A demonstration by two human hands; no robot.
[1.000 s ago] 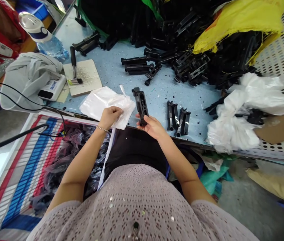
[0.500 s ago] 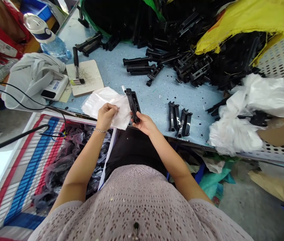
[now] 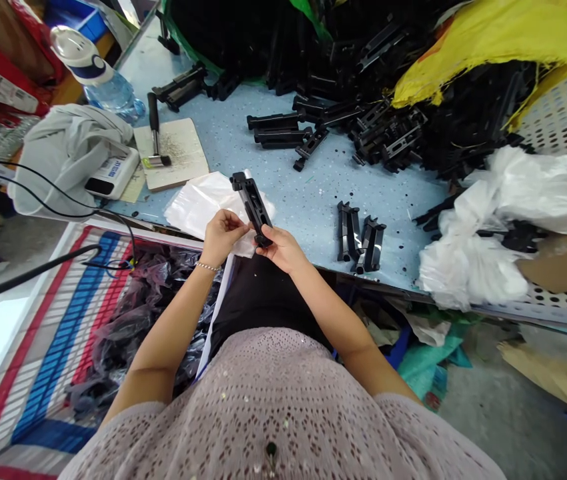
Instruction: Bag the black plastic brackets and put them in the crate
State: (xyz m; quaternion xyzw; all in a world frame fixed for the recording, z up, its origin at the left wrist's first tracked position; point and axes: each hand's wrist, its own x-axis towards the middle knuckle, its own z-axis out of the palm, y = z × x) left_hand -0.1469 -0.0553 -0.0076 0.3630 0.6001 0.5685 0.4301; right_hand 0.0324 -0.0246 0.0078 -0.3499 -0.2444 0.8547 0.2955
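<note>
Between the fingers of my right hand (image 3: 280,249), gripped at its near end, is a black slotted part (image 3: 252,203), tilted with its far end up and to the left. My left hand (image 3: 224,235) is closed in a pinch just left of the part's near end, on the edge of a thin clear plastic bag (image 3: 244,247). White plastic bags (image 3: 196,202) lie flat on the table behind my left hand. To the right, several matching black parts (image 3: 358,239) rest in a small group near the table's front edge.
A large heap of black parts (image 3: 388,133) spills from a yellow sack (image 3: 493,50). A hammer (image 3: 154,130) lies on a pale board (image 3: 188,150), beside a white device (image 3: 113,175) and a water bottle (image 3: 98,77). Knotted white bags (image 3: 478,257) sit at right; a striped bag (image 3: 58,340) stands below left.
My left hand has moved right, close to the black part, with the bag edge pinched. The part's far end has swung left in my right hand.
</note>
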